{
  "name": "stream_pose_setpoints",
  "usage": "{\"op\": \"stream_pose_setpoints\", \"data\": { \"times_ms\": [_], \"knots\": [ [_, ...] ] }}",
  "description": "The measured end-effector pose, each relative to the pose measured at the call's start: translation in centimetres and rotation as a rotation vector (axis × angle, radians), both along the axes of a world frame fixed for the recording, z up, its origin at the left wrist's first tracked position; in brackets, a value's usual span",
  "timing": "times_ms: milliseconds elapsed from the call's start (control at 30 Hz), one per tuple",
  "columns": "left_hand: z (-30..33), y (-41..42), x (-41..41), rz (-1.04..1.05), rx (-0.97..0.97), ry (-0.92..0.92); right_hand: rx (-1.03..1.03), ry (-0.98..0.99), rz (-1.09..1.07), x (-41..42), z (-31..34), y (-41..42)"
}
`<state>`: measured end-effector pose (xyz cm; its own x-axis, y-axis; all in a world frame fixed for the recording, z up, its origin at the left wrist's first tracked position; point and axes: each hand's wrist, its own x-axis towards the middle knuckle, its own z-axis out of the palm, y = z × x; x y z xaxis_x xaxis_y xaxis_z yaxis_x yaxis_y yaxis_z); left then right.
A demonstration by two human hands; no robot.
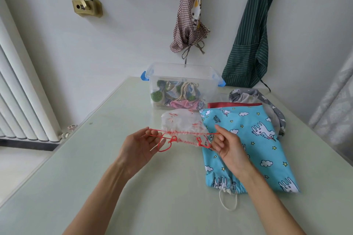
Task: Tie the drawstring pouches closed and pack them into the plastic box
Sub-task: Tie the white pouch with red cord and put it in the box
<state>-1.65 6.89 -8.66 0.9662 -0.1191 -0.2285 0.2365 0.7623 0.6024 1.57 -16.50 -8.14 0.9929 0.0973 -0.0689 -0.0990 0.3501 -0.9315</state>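
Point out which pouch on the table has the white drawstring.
The blue unicorn pouch, lying flat on the right; its white cord loops out at the near end. The white pouch held in both hands has a red cord.

My table (114, 177) has a pale green, glossy top. At its far edge sits the clear box (208, 76) with blue latches, pouches lying inside it. Just in front of the box and to the right, the blue bag (254, 139) lies flat, its white cord (228, 201) toward me. A red cloth (229, 104) and a grey bag (267, 99) lie beyond it, partly under it.
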Motion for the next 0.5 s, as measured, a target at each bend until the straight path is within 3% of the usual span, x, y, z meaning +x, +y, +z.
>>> {"op": "stream_pose_setpoints", "data": {
  "times_ms": [100,200,333,433,500],
  "knots": [
    [-0.3,-0.1,0.2,0.036,0.052,0.014,-0.293,-0.137,-0.043,0.0,0.0,0.3],
    [-0.3,-0.2,0.3,0.067,0.170,0.013,-0.323,-0.168,-0.047,-0.1,0.1,0.4],
    [-1.1,-0.5,0.0,0.086,0.750,-0.152,-0.512,-0.264,0.075,-0.4,-0.2,-0.1],
    [-1.8,-0.9,0.1,0.155,0.936,-0.190,-0.592,-0.302,0.097,-0.3,-0.9,-0.7],
    [-2.1,-0.8,-0.1,0.195,1.050,-0.247,-0.764,-0.390,0.017,-0.5,-1.2,-0.8]
  ]
}}
